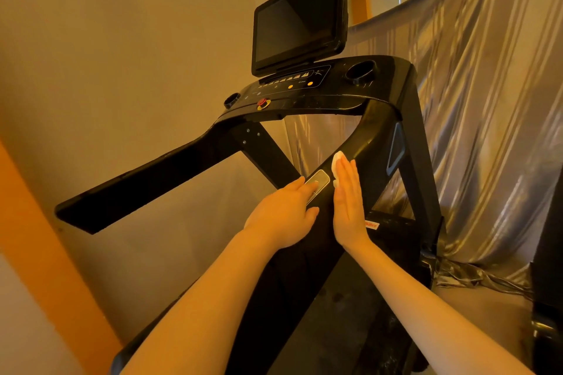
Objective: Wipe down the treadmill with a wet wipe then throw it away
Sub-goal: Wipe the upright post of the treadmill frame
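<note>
Both hands lie flat: right hand [348,203] presses wet wipe [337,165] onto handrail [353,158], left hand [285,212] beside.

There is a single view, taken from the person's head, standing close at the near end of the black treadmill [304,119] and facing forward along its right handrail. It tilts slightly, with the dark flat screen [300,17] far ahead and pleated silver curtain [487,100] at right.

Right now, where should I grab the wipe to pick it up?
Pinch the white wipe at its bunched top edge, coming from above the right hand. That end pokes past the flat fingertips pressing it onto the handrail; the rest is hidden underneath.
</note>
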The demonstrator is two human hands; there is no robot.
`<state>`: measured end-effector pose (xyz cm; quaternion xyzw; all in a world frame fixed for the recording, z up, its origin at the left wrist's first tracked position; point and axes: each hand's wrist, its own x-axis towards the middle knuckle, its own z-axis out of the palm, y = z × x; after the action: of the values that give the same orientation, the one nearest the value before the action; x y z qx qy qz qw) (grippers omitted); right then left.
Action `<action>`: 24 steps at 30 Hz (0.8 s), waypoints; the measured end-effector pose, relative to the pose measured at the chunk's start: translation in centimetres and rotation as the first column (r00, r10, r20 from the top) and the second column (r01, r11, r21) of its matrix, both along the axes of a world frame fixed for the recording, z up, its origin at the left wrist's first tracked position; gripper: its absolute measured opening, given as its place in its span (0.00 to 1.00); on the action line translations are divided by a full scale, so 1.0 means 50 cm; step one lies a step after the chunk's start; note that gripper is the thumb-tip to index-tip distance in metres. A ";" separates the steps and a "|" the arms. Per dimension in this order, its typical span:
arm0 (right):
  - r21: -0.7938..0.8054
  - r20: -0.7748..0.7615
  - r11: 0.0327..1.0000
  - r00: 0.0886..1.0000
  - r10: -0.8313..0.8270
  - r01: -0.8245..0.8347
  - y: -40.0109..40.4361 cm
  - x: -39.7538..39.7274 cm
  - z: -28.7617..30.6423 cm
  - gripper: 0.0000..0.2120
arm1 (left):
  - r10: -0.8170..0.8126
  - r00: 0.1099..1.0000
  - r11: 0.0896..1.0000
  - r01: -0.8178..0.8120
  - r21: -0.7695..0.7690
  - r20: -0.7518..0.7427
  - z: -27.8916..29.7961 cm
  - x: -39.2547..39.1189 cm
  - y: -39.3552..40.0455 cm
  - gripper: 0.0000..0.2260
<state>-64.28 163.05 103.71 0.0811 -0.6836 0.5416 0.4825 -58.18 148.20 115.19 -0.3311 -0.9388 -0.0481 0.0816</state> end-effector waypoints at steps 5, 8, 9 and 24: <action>-0.020 -0.007 1.000 1.000 -0.020 0.020 0.006 0.006 0.011 0.30 | -0.031 1.000 0.999 0.030 0.022 0.005 0.000 -0.001 -0.002 0.25; -0.030 0.023 0.997 0.998 -0.065 0.066 -0.007 0.009 0.022 0.31 | -0.049 0.999 0.998 0.049 0.035 -0.007 -0.003 -0.008 -0.004 0.25; -0.024 0.032 0.997 0.997 -0.066 0.067 -0.013 0.010 0.021 0.31 | -0.055 0.998 0.998 0.055 0.038 -0.011 -0.005 -0.009 -0.005 0.25; 0.047 0.175 0.997 0.982 -0.067 0.060 -0.023 0.042 0.022 0.31 | -0.102 0.995 0.992 0.103 -0.076 0.023 -0.001 0.009 -0.038 0.26</action>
<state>-62.17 161.90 104.80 0.0209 -0.7370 0.5167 0.4352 -57.71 146.30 115.16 -0.3813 -0.9225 -0.0189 0.0572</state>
